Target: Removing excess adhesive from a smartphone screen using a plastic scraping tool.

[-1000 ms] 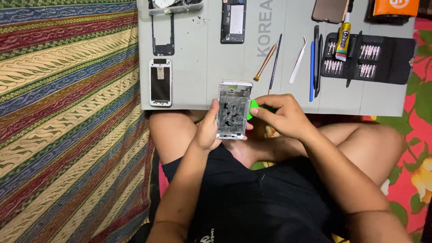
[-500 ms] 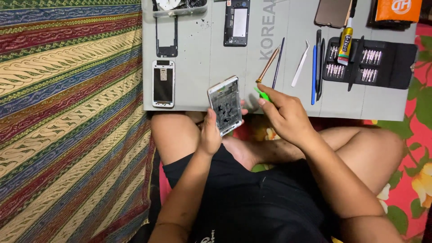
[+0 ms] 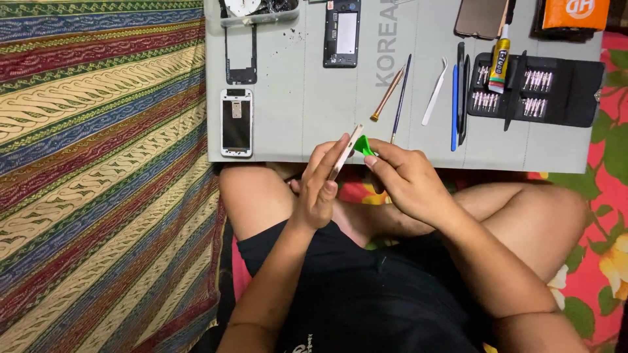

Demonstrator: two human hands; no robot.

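Leftmost, a striped woven cloth [image 3: 98, 163] covers the floor beside the person's bare knee. On the grey work mat [image 3: 307, 124] above it lies a white phone front panel [image 3: 236, 123], with a thin black frame [image 3: 241, 55] just above that and a black phone body [image 3: 341, 33] further along the top edge. Near the mat's lower edge the left hand [image 3: 318, 189] is closed around a slim phone [image 3: 345, 152], turned edge-on to the camera and tilted, its fingers wrapped along one side. Just to its right, touching the phone's upper edge, is a small green pick [image 3: 364, 145], pinched between the thumb and fingers of the right hand [image 3: 405, 180]. Both hands hover over the crossed legs. Behind them on the mat lie a copper-coloured tool [image 3: 387, 95], a dark thin rod [image 3: 400, 98], white tweezers [image 3: 434, 91], a blue pry stick [image 3: 453, 108], a yellow glue tube [image 3: 500, 59] and a black case of screwdriver bits [image 3: 540, 88].
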